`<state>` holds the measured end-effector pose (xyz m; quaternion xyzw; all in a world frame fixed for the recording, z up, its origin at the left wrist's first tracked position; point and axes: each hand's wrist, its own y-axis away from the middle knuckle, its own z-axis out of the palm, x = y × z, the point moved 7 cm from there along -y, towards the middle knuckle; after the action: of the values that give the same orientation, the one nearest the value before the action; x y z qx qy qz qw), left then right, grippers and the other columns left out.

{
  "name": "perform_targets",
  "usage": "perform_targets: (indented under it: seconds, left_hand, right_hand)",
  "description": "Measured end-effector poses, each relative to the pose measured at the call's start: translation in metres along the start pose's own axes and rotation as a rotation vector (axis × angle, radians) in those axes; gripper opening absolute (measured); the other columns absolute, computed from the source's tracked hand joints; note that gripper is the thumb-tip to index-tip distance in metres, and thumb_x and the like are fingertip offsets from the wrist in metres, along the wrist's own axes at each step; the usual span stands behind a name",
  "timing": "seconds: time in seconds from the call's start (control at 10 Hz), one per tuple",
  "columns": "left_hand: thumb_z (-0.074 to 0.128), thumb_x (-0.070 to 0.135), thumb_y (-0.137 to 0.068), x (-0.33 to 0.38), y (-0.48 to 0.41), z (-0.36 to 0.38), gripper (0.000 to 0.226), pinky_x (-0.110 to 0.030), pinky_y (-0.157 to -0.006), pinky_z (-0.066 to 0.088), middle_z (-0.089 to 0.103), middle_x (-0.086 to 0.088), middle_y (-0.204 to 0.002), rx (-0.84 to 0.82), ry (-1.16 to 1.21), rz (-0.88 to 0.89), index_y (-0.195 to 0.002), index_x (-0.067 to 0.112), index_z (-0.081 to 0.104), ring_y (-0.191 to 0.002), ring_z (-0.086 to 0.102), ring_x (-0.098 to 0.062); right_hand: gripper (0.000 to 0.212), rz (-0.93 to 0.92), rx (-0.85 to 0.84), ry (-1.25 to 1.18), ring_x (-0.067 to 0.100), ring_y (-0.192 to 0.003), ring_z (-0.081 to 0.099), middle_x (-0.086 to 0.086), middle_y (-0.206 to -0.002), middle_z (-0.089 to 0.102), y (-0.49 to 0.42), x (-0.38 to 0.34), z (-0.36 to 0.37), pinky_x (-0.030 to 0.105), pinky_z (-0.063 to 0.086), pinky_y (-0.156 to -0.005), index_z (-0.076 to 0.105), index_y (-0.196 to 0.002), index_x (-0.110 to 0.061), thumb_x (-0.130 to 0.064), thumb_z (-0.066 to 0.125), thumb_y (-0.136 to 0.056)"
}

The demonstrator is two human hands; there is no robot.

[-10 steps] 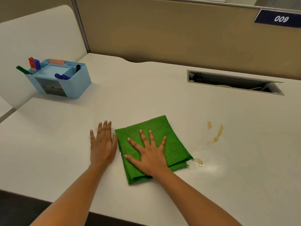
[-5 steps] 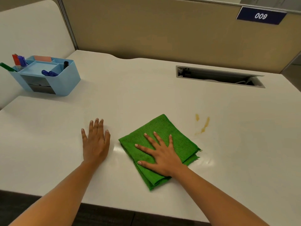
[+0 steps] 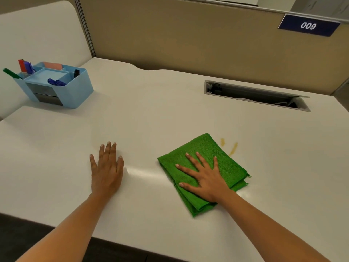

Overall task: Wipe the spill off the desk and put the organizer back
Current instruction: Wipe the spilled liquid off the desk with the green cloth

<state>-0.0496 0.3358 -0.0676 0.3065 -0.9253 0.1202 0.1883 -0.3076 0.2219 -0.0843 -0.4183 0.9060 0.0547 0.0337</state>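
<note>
A folded green cloth (image 3: 217, 154) lies on the white desk (image 3: 151, 114). My right hand (image 3: 204, 176) presses flat on the cloth with fingers spread. Just past the cloth's far right corner are yellow-brown spill streaks (image 3: 232, 149). My left hand (image 3: 106, 170) rests flat on the bare desk, well to the left of the cloth, holding nothing. A light blue organizer (image 3: 54, 86) with pens and markers stands at the desk's far left corner.
A long open cable slot (image 3: 255, 94) is cut into the desk at the back right. Beige partition walls (image 3: 188, 38) close the back, a white panel (image 3: 37, 35) the left. A blue sign (image 3: 308, 25) reads 009. The desk's front edge is near my forearms.
My right hand has slid the cloth to the right, over the small puddle, until its corner reaches the spill streaks. The left hand has stayed flat on the desk.
</note>
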Motion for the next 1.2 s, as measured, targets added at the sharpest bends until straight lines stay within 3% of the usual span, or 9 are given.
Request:
perform_targets:
  seconds: [0.2,0.5,0.6,0.7,0.8,0.9,1.0,1.2]
  left_hand:
    - [0.023,0.025,-0.097,0.001,0.0,0.001,0.05,-0.042,-0.118,-0.007,0.012,0.0,-0.157,0.0,0.019,-0.003,-0.146,0.019,0.011,-0.145,0.001,-0.013]
    - [0.023,0.027,-0.097,0.002,-0.002,0.004,0.051,-0.042,-0.118,-0.006,0.011,0.001,-0.157,-0.014,0.002,-0.013,-0.146,0.02,0.009,-0.145,0.001,-0.012]
    - [0.022,0.028,-0.097,0.001,-0.003,0.005,0.052,-0.042,-0.118,-0.006,0.011,0.001,-0.157,-0.019,0.004,-0.016,-0.146,0.02,0.008,-0.145,0.001,-0.011]
    - [0.022,0.028,-0.096,0.0,-0.002,0.005,0.052,-0.042,-0.118,-0.005,0.011,0.001,-0.157,-0.019,0.007,-0.017,-0.146,0.02,0.008,-0.145,0.001,-0.012]
    - [0.022,0.028,-0.097,0.001,-0.003,0.005,0.052,-0.042,-0.118,-0.005,0.011,0.001,-0.157,-0.02,0.001,-0.016,-0.146,0.02,0.007,-0.145,0.001,-0.012]
    - [0.023,0.027,-0.097,0.001,-0.003,0.005,0.052,-0.042,-0.118,-0.004,0.011,0.001,-0.157,-0.016,0.004,-0.013,-0.146,0.019,0.008,-0.145,0.002,-0.012]
    - [0.023,0.028,-0.097,0.001,-0.003,0.005,0.052,-0.042,-0.118,-0.004,0.011,0.001,-0.157,-0.016,0.002,-0.015,-0.146,0.019,0.008,-0.145,0.002,-0.012]
    - [0.023,0.029,-0.097,-0.003,-0.004,0.007,0.052,-0.043,-0.118,-0.003,0.012,0.002,-0.157,-0.014,0.0,-0.015,-0.146,0.021,0.008,-0.145,0.002,-0.011]
  right_hand:
    - [0.055,0.016,0.008,0.0,0.011,-0.139,-0.019,-0.018,-0.152,-0.016,-0.006,0.04,-0.006,0.062,-0.019,-0.102,-0.016,-0.122,-0.073,-0.083,0.004,-0.072]
    - [0.057,-0.125,-0.054,0.007,0.01,-0.141,-0.019,-0.022,-0.15,-0.018,-0.021,0.072,-0.014,0.061,-0.018,-0.105,-0.01,-0.124,-0.072,-0.084,0.007,-0.071]
    - [0.062,-0.048,-0.039,-0.196,0.005,-0.143,-0.003,-0.021,-0.154,0.002,-0.023,0.072,-0.023,0.058,-0.015,-0.11,0.015,-0.131,-0.064,-0.083,0.018,-0.072]
    - [0.045,0.309,0.246,-0.4,0.016,-0.135,0.032,-0.003,-0.141,0.042,-0.022,0.082,-0.043,0.053,0.008,-0.116,0.055,-0.123,-0.034,-0.058,0.046,-0.086]
    - [0.051,0.756,0.32,-0.312,0.027,-0.138,0.024,0.011,-0.145,0.035,-0.01,0.083,-0.037,0.053,0.013,-0.114,0.049,-0.128,-0.019,-0.049,0.049,-0.087]
    - [0.083,0.953,0.221,-0.322,0.033,-0.144,-0.003,0.021,-0.156,0.002,-0.003,0.077,-0.02,0.055,-0.002,-0.114,0.016,-0.146,-0.009,-0.059,0.042,-0.086]
    - [0.096,1.018,0.22,-0.313,0.034,-0.144,-0.011,0.024,-0.155,-0.008,-0.003,0.08,-0.015,0.054,-0.008,-0.113,0.0,-0.147,-0.005,-0.068,0.034,-0.083]
    - [0.1,1.026,0.213,-0.265,0.035,-0.144,-0.01,0.025,-0.155,-0.006,-0.012,0.09,-0.017,0.057,-0.009,-0.112,-0.002,-0.147,-0.005,-0.073,0.029,-0.081]
